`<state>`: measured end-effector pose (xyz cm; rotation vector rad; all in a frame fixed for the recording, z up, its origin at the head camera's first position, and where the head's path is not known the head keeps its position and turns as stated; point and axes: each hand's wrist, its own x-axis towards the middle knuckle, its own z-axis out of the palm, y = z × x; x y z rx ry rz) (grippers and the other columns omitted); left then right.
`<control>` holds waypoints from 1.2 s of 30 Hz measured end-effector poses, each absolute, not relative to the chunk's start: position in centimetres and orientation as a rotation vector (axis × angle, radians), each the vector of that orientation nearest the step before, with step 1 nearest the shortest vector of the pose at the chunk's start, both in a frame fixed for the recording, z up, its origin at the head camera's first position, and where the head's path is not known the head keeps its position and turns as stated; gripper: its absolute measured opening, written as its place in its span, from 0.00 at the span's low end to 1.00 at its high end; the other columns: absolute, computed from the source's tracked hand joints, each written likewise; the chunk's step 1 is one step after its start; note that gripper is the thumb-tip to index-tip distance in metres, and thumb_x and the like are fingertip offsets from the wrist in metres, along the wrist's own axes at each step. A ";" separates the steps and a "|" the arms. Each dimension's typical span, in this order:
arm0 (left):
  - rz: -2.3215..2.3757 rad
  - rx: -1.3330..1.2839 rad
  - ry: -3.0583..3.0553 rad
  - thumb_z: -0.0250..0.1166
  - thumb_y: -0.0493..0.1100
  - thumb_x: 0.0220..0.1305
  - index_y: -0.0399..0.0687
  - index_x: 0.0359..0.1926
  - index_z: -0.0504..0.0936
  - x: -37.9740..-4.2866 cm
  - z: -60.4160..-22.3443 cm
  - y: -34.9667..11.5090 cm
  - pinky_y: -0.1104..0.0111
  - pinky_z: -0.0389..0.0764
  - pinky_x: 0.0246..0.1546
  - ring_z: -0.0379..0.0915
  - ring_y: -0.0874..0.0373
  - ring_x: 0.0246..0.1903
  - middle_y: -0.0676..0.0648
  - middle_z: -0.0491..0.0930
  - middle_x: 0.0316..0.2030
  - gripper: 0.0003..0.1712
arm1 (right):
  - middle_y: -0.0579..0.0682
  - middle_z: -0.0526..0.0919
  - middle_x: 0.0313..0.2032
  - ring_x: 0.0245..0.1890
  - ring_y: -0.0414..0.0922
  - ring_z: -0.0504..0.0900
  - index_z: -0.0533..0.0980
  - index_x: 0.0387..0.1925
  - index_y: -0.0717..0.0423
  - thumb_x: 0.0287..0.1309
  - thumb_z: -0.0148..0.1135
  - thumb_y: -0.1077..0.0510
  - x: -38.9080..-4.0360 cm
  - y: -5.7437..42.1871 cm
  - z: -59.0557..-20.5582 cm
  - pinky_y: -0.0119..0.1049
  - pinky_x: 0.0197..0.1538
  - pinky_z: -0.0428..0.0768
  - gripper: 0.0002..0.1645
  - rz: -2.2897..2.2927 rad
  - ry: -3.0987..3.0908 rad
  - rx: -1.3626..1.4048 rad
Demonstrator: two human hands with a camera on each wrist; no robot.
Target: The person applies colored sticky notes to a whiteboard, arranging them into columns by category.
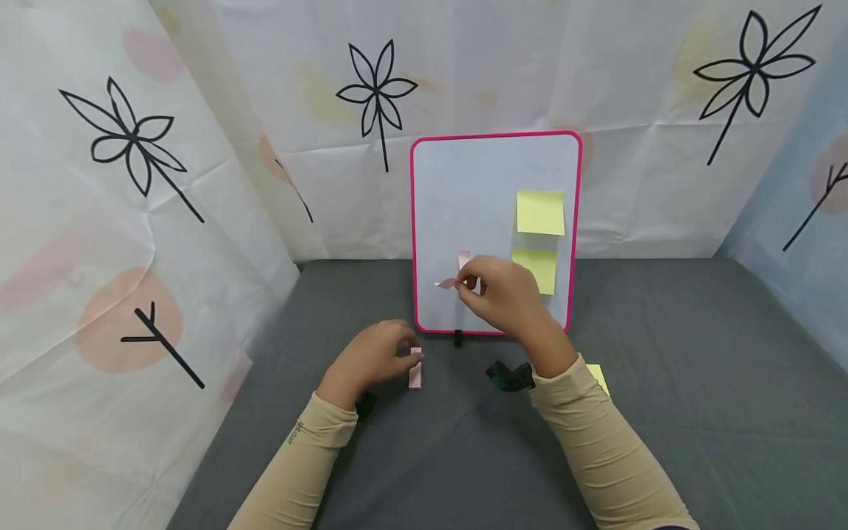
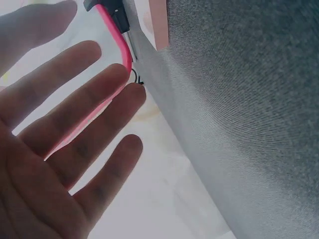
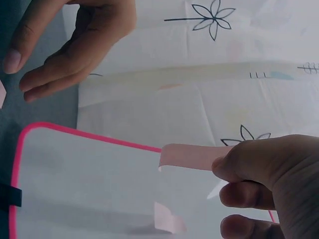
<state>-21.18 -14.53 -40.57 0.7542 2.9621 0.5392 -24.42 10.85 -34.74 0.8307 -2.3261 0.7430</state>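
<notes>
My right hand pinches a pink sticky-note strip by one end between thumb and finger. Its free end points left, in front of the lower part of a pink-framed whiteboard. Behind those fingers, another pink strip is on the board, partly hidden in the head view. Low over the grey table, my left hand has its fingers spread and relaxed, as the left wrist view shows. Right beside its thumb lies a small pad of pink strips.
Two yellow sticky notes are on the board's right side, one above the other. A black clip sits at the board's bottom edge. Another yellow note lies on the table, partly behind the right sleeve. Printed white cloth hangs behind.
</notes>
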 end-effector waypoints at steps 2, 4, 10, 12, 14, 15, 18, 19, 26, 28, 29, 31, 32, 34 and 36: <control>0.541 0.774 2.970 0.76 0.45 0.66 0.47 0.42 0.91 -21.2 -40.5 -14.5 0.60 0.86 0.44 0.84 0.55 0.39 0.50 0.88 0.39 0.08 | 0.47 0.86 0.28 0.24 0.42 0.76 0.87 0.33 0.54 0.60 0.72 0.63 -24.6 11.4 -34.6 0.37 0.28 0.74 0.02 0.758 -2.318 0.809; 0.544 0.793 2.977 0.76 0.45 0.66 0.46 0.41 0.91 -21.2 -40.3 -14.4 0.60 0.86 0.44 0.84 0.54 0.39 0.49 0.88 0.39 0.08 | 0.48 0.86 0.28 0.24 0.43 0.77 0.87 0.34 0.55 0.61 0.72 0.63 -24.9 12.0 -34.5 0.37 0.29 0.75 0.01 0.768 -2.307 0.784; 0.565 0.833 2.977 0.75 0.45 0.68 0.43 0.44 0.92 -21.0 -40.0 -14.2 0.59 0.86 0.44 0.85 0.52 0.39 0.46 0.88 0.41 0.10 | 0.50 0.87 0.30 0.25 0.45 0.78 0.88 0.35 0.56 0.63 0.70 0.64 -25.5 13.7 -34.3 0.39 0.28 0.74 0.03 0.774 -2.279 0.700; 0.568 0.841 2.979 0.74 0.45 0.68 0.43 0.45 0.92 -21.0 -39.9 -14.1 0.59 0.86 0.45 0.85 0.52 0.40 0.46 0.88 0.42 0.11 | 0.50 0.87 0.30 0.25 0.45 0.78 0.88 0.35 0.55 0.63 0.70 0.63 -25.6 14.0 -34.3 0.39 0.28 0.73 0.03 0.772 -2.268 0.682; 0.572 0.850 2.979 0.74 0.45 0.69 0.42 0.45 0.92 -20.9 -39.8 -14.0 0.58 0.86 0.46 0.86 0.51 0.41 0.45 0.88 0.43 0.12 | 0.50 0.87 0.30 0.25 0.44 0.78 0.88 0.35 0.56 0.63 0.69 0.63 -25.7 14.3 -34.3 0.39 0.28 0.73 0.03 0.777 -2.254 0.669; 0.576 0.857 2.980 0.74 0.46 0.69 0.42 0.46 0.91 -20.8 -39.8 -13.9 0.57 0.86 0.47 0.86 0.51 0.42 0.45 0.88 0.44 0.12 | 0.50 0.87 0.30 0.25 0.45 0.77 0.88 0.35 0.56 0.63 0.69 0.63 -25.7 14.4 -34.3 0.39 0.28 0.73 0.03 0.773 -2.246 0.665; 0.586 0.881 2.985 0.74 0.45 0.69 0.41 0.47 0.91 -20.8 -39.7 -13.9 0.56 0.87 0.48 0.86 0.50 0.44 0.44 0.88 0.45 0.13 | 0.51 0.87 0.30 0.25 0.45 0.77 0.88 0.35 0.57 0.63 0.69 0.64 -25.9 14.6 -34.3 0.39 0.28 0.73 0.03 0.758 -2.223 0.645; 0.588 0.895 2.989 0.74 0.45 0.69 0.41 0.47 0.91 -20.8 -39.7 -13.8 0.57 0.87 0.49 0.86 0.50 0.44 0.45 0.88 0.45 0.13 | 0.51 0.87 0.30 0.25 0.45 0.77 0.88 0.35 0.57 0.63 0.69 0.64 -26.0 14.7 -34.3 0.39 0.28 0.73 0.04 0.752 -2.214 0.639; 0.586 0.942 3.019 0.74 0.45 0.68 0.43 0.46 0.91 -20.7 -39.6 -13.7 0.59 0.86 0.49 0.86 0.52 0.44 0.48 0.88 0.44 0.11 | 0.51 0.87 0.30 0.24 0.46 0.78 0.87 0.34 0.57 0.63 0.67 0.64 -26.3 14.8 -34.5 0.40 0.26 0.73 0.04 0.691 -2.196 0.583; 0.588 0.946 3.018 0.74 0.45 0.68 0.43 0.46 0.91 -20.7 -39.6 -13.7 0.59 0.86 0.49 0.86 0.52 0.44 0.48 0.88 0.45 0.11 | 0.51 0.88 0.31 0.24 0.46 0.78 0.87 0.34 0.57 0.63 0.68 0.64 -26.3 14.9 -34.6 0.40 0.25 0.73 0.04 0.673 -2.205 0.567; 0.592 0.949 3.017 0.74 0.45 0.68 0.43 0.46 0.91 -20.7 -39.6 -13.7 0.58 0.86 0.49 0.86 0.52 0.44 0.48 0.88 0.45 0.12 | 0.51 0.88 0.31 0.24 0.46 0.78 0.87 0.34 0.57 0.63 0.68 0.64 -26.3 14.9 -34.6 0.40 0.25 0.73 0.04 0.667 -2.208 0.561; 0.597 0.955 3.015 0.74 0.45 0.68 0.42 0.46 0.91 -20.6 -39.6 -13.7 0.58 0.86 0.49 0.86 0.51 0.45 0.47 0.88 0.45 0.12 | 0.51 0.88 0.32 0.25 0.47 0.79 0.87 0.35 0.57 0.63 0.68 0.63 -26.4 14.9 -34.6 0.40 0.25 0.74 0.03 0.660 -2.208 0.558; 0.599 0.959 3.015 0.74 0.45 0.68 0.42 0.46 0.91 -20.6 -39.5 -13.7 0.58 0.86 0.49 0.86 0.51 0.45 0.47 0.88 0.45 0.12 | 0.51 0.88 0.32 0.25 0.47 0.79 0.87 0.35 0.57 0.63 0.68 0.63 -26.4 14.9 -34.6 0.41 0.25 0.74 0.04 0.659 -2.205 0.556; 0.600 0.960 3.015 0.74 0.45 0.68 0.42 0.46 0.91 -20.6 -39.5 -13.6 0.57 0.86 0.50 0.86 0.50 0.45 0.47 0.88 0.45 0.12 | 0.52 0.89 0.32 0.24 0.47 0.79 0.87 0.35 0.58 0.63 0.69 0.63 -26.4 14.9 -34.6 0.41 0.24 0.74 0.03 0.658 -2.191 0.558; 0.598 0.955 3.011 0.74 0.45 0.68 0.42 0.46 0.91 -20.6 -39.4 -13.6 0.57 0.87 0.50 0.87 0.50 0.45 0.47 0.88 0.45 0.12 | 0.52 0.89 0.33 0.24 0.47 0.79 0.87 0.36 0.58 0.64 0.69 0.63 -26.3 14.8 -34.6 0.41 0.24 0.74 0.03 0.661 -2.171 0.563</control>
